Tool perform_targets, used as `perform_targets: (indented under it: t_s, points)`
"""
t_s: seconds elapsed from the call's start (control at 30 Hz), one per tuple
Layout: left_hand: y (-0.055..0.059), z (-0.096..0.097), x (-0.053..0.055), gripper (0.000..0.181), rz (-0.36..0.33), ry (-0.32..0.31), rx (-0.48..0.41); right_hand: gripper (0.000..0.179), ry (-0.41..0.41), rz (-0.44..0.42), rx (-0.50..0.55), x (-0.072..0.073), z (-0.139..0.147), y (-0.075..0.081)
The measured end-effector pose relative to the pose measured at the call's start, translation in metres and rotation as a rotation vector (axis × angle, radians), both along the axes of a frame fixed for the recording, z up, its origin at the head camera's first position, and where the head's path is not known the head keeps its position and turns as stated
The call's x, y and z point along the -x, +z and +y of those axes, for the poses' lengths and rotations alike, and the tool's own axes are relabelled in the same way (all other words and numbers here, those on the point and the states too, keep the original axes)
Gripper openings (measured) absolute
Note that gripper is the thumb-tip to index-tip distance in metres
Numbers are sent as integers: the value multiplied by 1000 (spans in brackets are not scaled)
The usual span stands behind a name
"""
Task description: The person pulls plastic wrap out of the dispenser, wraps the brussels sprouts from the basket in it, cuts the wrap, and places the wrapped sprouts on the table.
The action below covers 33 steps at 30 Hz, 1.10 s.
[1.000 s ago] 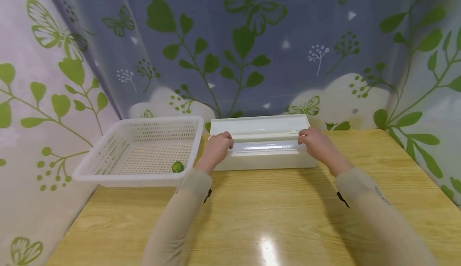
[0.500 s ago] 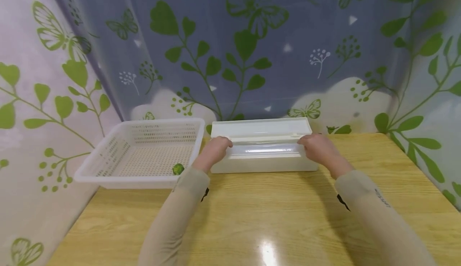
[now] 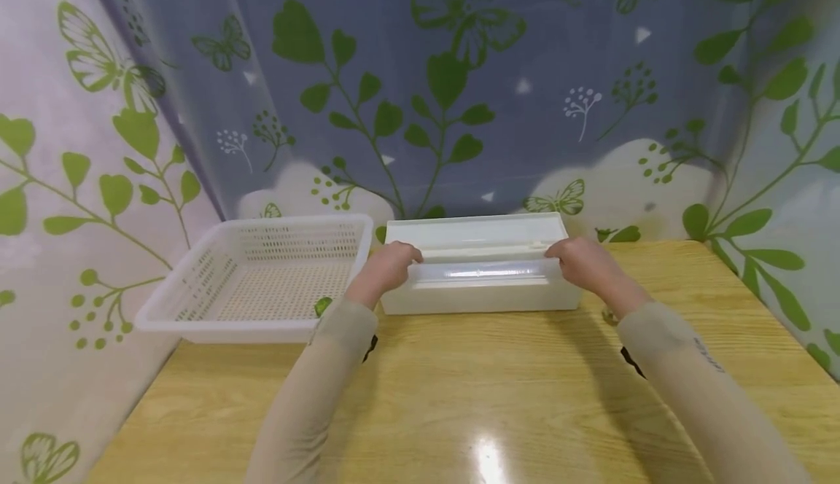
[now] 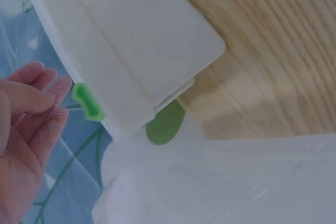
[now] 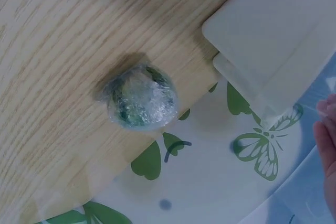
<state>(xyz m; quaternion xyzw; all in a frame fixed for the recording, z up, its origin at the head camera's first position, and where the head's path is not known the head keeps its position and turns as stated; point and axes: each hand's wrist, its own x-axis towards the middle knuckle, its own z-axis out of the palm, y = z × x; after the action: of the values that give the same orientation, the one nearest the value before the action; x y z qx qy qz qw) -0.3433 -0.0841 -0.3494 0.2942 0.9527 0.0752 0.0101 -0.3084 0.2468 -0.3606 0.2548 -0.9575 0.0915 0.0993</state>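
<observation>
A long white cling film dispenser (image 3: pixel 482 298) stands on the table with its lid (image 3: pixel 472 230) raised. Clear cling film (image 3: pixel 485 271) stretches across its front opening between both hands. At the left end, my left hand (image 3: pixel 387 269) pinches the film edge; in the left wrist view its thumb meets the fingers beside a green clip (image 4: pixel 88 102) on the dispenser. My right hand (image 3: pixel 590 262) pinches the film at the right end and shows only partly in the right wrist view. A film-wrapped green vegetable (image 5: pixel 143 98) lies on the table near my right wrist.
Left of the dispenser stands a white plastic basket (image 3: pixel 252 331), holding a small green vegetable (image 3: pixel 322 306) partly hidden by my left sleeve. The wooden table (image 3: pixel 485 389) meets a patterned curtain (image 3: pixel 512 127) behind the dispenser.
Both hands have shifted slightly, the right one a little to the right and up. My left sleeve covers more of the vegetable in the basket. The wrapped vegetable now peeks out beside my right wrist.
</observation>
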Motion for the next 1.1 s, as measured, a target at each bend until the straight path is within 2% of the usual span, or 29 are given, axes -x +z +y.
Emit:
perform_targets:
  t_s: [0.23, 0.43, 0.57, 0.77, 0.93, 1.1]
  points:
    - [8, -3, -2, 47, 18, -39, 0, 35, 2, -50, 33, -8, 2, 10]
    - [18, -8, -7, 54, -51, -52, -15, 36, 31, -34, 10, -14, 3, 19]
    - [26, -11, -9, 53, -43, -89, -6, 38, 46, -12, -18, -16, 3, 29]
    - [36, -12, -13, 53, -70, -83, -17, 38, 37, -54, -62, -20, 2, 40]
    - [41, -14, -14, 50, -31, -100, -40, 36, 53, -24, -75, -23, 3, 45]
    - [45, -15, -18, 46, -20, -101, -46, 36, 41, -36, -71, -26, 5, 48]
